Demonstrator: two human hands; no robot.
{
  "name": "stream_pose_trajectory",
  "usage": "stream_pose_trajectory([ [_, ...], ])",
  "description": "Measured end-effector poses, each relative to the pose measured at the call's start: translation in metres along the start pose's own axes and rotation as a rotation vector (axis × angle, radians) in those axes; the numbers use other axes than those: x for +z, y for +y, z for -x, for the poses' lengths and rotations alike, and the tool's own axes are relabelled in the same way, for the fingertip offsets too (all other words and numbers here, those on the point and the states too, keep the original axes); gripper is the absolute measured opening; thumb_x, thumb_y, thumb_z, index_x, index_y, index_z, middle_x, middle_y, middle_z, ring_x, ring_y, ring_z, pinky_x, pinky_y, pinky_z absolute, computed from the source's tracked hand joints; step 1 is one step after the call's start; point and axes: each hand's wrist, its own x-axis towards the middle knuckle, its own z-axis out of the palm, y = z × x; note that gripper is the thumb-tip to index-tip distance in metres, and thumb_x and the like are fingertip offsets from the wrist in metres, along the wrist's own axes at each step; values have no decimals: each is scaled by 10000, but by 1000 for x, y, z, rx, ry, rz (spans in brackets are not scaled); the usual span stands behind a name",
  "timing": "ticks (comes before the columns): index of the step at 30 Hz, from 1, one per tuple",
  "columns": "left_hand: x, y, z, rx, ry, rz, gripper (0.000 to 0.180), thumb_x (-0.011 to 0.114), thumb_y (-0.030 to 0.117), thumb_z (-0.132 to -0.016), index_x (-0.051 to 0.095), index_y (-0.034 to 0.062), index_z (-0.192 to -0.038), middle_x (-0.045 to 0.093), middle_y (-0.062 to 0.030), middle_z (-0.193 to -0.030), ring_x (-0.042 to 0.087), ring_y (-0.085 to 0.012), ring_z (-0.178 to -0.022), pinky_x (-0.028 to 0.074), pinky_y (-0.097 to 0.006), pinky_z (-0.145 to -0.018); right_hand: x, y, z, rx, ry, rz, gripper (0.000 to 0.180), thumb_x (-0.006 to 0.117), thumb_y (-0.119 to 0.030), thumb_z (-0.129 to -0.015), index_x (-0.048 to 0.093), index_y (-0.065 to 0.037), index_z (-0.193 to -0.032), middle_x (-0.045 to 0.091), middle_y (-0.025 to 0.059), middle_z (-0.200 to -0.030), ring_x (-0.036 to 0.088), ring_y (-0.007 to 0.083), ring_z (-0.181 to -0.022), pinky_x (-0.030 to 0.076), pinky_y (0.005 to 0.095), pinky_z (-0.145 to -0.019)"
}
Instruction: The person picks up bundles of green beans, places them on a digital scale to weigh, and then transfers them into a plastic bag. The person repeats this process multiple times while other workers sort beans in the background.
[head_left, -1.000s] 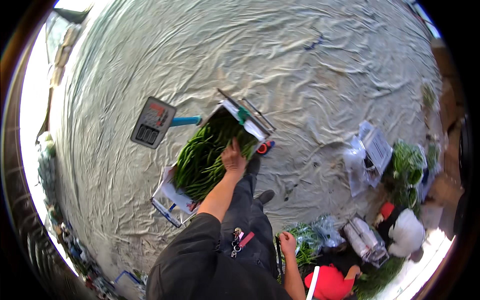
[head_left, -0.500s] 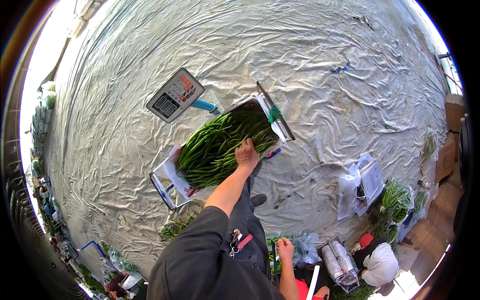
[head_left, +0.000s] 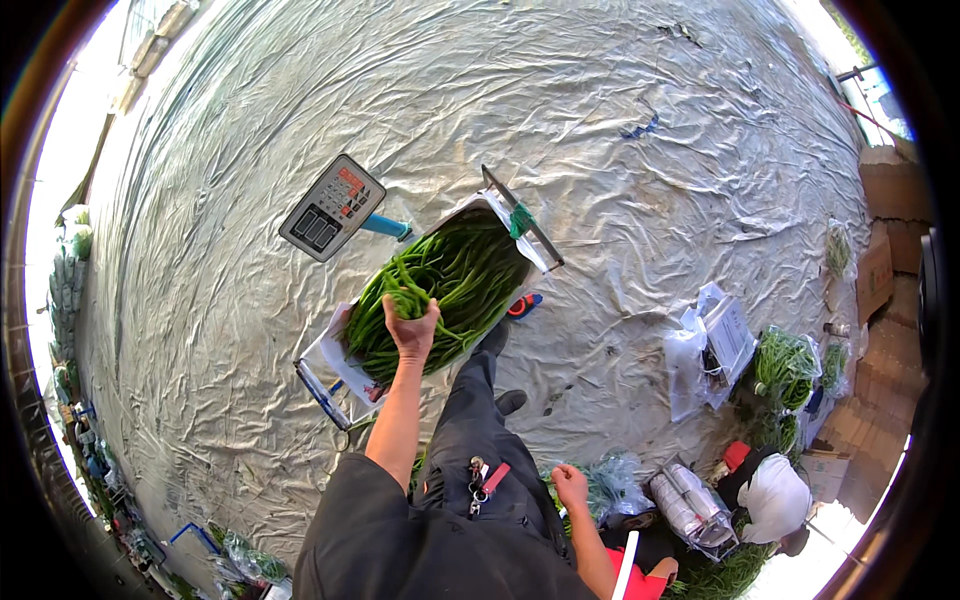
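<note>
A white-lined crate (head_left: 327, 352) full of long green chili peppers (head_left: 478, 262) sits in front of me, tilted across the view. My left hand (head_left: 410, 328) is in its near left part, fingers curled around a bunch of the peppers, thumb toward the right. Beyond the crate's far left side, a scale display (head_left: 332, 207) stands on a blue post (head_left: 386, 226). My right hand (head_left: 571, 486) hangs low at my right side, fingers curled in, with nothing visible in them. It is apart from the crate, near bagged greens (head_left: 615, 482).
Wrinkled pale sheeting (head_left: 640, 220) covers the floor. At the right lie a plastic-wrapped white packet (head_left: 727, 335), bundled greens (head_left: 785, 368) and cardboard boxes (head_left: 875, 270). A person in a white top (head_left: 775, 500) is low at the lower right, beside a wrapped silvery bundle (head_left: 690, 505).
My left hand has moved left from the crate's right part and now grips a bunch of peppers. My right hand stays low at my side. The whole view has shifted slightly.
</note>
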Motion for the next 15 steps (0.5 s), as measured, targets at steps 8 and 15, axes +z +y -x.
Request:
stream_pose_trajectory([
  [8, -99, 44, -31, -86, 137, 148, 281, 743, -26, -752, 603, 30, -990, 682, -58, -901, 643, -141, -802, 531, -282, -762, 1, -7, -8, -43, -42, 10, 353, 683, -253, -856, 703, 22, -1076, 730, 102, -843, 680, 164, -773, 526, 306, -738],
  [15, -153, 95, 12, -106, 90, 398, 280, 737, 21, -777, 622, 10, -1032, 666, -58, -945, 659, -156, -857, 539, -299, -802, -1, -25, -12, -235, -45, 186, 284, 674, -200, -874, 704, 31, -1036, 710, 77, -823, 657, 127, -726, 526, 279, -712],
])
